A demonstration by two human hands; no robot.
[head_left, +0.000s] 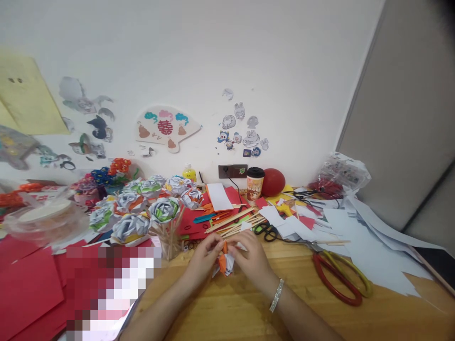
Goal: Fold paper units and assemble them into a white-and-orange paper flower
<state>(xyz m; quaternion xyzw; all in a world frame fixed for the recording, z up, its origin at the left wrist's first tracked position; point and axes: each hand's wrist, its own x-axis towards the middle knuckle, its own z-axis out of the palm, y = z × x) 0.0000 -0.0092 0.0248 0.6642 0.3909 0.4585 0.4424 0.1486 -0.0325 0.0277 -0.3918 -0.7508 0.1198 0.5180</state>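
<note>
Just above the wooden table, both hands hold a small folded paper flower (226, 266) in orange and white. My left hand (207, 253) pinches its orange upper part from the left, fingertips pressed together. From the right my right hand (250, 253) grips the same piece, its fingers curled over it; a bracelet circles that wrist. The fingers hide part of the folds. Beyond the hands lie a pile of wooden sticks (237, 221) and black-handled scissors (266, 232). Finished white paper roses (164, 210) with coloured edges stand in a container to the left.
Large scissors (339, 279) with red and yellow handles lie to the right, beside white paper sheets (369, 251). Red paper (28, 284) and a pixelated bright screen cover the left. A lidded cup (255, 184) and a red balloon (273, 182) stand by the wall.
</note>
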